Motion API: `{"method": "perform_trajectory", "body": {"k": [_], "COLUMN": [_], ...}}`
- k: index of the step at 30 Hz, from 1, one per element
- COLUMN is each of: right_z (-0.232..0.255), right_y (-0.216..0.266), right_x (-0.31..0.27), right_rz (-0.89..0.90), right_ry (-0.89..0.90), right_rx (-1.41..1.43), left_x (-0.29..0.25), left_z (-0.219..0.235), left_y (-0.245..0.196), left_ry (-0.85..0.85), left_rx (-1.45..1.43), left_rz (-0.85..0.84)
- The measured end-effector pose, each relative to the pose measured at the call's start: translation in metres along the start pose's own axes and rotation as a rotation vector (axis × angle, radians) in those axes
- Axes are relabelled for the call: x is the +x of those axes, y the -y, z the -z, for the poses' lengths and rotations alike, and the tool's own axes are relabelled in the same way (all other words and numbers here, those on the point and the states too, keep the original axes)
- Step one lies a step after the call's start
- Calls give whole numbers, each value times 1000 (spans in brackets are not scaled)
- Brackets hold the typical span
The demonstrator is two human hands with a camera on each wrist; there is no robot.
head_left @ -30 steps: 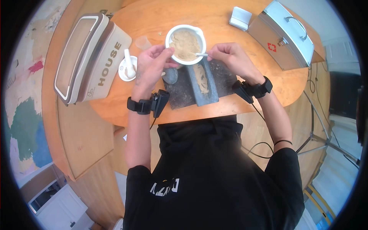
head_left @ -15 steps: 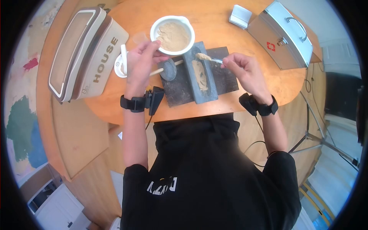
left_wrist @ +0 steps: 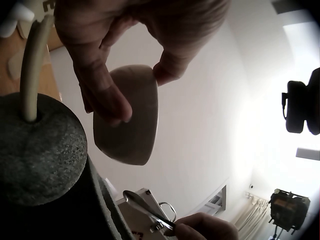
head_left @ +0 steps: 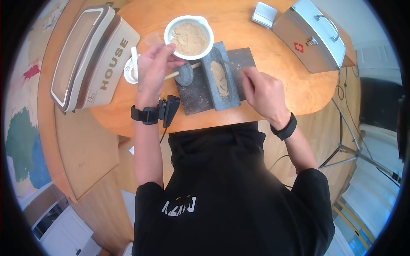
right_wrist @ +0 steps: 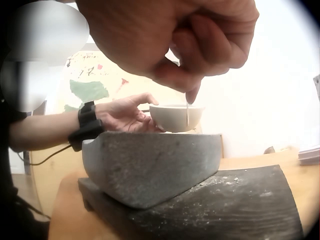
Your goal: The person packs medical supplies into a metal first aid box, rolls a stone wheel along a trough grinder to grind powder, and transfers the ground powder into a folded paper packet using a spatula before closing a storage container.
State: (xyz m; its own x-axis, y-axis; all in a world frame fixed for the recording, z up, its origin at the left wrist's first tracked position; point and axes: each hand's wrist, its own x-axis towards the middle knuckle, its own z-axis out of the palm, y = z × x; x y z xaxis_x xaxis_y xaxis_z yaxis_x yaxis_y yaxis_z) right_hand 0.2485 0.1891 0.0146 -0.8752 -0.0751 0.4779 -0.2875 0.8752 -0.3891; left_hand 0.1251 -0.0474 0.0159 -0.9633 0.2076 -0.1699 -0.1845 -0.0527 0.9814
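Observation:
My left hand [head_left: 153, 70] pinches the side of a white bowl [head_left: 210, 39] of tan powder, held above the table behind the stone trough [head_left: 233, 94]. In the left wrist view, thumb and fingers grip the tilted bowl [left_wrist: 135, 137]. My right hand [head_left: 267, 91], to the right of the trough, pinches a metal spoon [left_wrist: 145, 206]; the head view hides the spoon behind the hand. More powder [head_left: 219, 81] lies in the trough. Beside it is a stone wheel [head_left: 185, 75] with a wooden handle. In the right wrist view the spoon [right_wrist: 188, 116] appears edge-on, above the trough [right_wrist: 155, 167].
A dark board [head_left: 196, 100] lies beneath the trough. At the left are a small white dish [head_left: 128, 77] with a pestle, a clear cup [head_left: 152, 39] and a large HOUSE box [head_left: 109, 64]. A metal case [head_left: 299, 42] and white cards [head_left: 264, 15] stand at the right back.
The bowl and left hand have moved left, away from the spoon. My right hand has lifted powder on the spoon out of the bowl, passed over the trough and turned over nearer my body.

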Motion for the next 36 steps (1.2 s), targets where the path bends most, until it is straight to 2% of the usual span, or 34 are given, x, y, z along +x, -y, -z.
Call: {"method": "perform_trajectory", "body": {"k": [1,3,4,8,10,14,16,20,22,23,25,28,36], "right_z": [3,12,14,0,-5,-6,-2,-4,-13,-14,-15,-12,13], "right_y": [0,1,2,1,1,5,8,9,0,-1,-2,-5,-1], "right_x": [2,12,18,43,51,56,54,52,47,45,45,44,33], "right_rz": [1,-187,-197,-100,-1,-10,-159,-283,-512,-512,-658,-733,-732], "right_ry": [-1,-45,-72,-158,-119,5,150,258,382,382,415,424,339], "right_rx": [0,124,145,198,77,45,269,491,781,782,1068,1198,1157], "left_x": [0,-1,-1,1,-1,-9,-10,-11,-10,-10,-9,-9,-7], "left_z": [-1,-1,-1,-6,-11,-17,-20,-22,-22,-23,-22,-21,-15], "left_y": [-1,-5,-5,-5,-7,-13,-12,-6,-5,-4,-5,-4,-3], "left_ry": [0,6,5,20,17,25,15,27,36,42,47,51,38], "left_rx": [0,25,25,15,25,27,34,24,29,14,0,20,24], "left_rz": [-1,3,2,-3,-2,-6,-7,-29,-26,-20,-17,-8,69]}}
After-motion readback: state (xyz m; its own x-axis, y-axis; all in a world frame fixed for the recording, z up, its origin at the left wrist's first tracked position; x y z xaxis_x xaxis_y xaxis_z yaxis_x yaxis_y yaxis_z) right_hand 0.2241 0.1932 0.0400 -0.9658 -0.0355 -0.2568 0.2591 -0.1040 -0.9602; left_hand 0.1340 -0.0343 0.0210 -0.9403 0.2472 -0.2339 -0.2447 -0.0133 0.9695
